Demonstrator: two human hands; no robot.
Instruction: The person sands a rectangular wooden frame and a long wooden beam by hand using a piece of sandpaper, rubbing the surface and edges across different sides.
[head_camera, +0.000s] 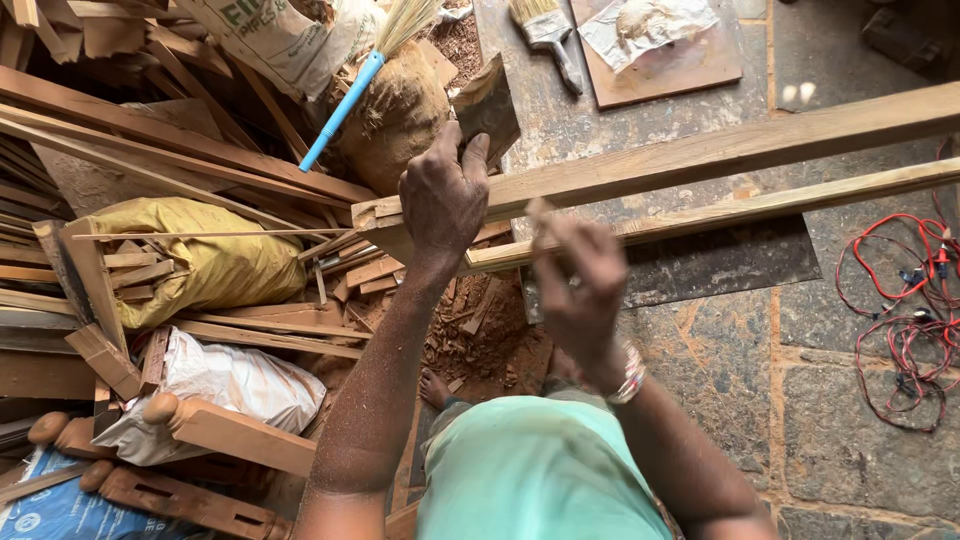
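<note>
We count two long wooden beams (720, 150) (740, 212) across the floor, two hands (445, 195) (580, 285), one paintbrush (545, 30), one broom with a blue handle (345, 105), one yellow sack (215, 255), one white sack (235, 385) and one red cable bundle (910, 310).

rough wooden beam (700, 155), dusty stone floor (850, 400)
</note>
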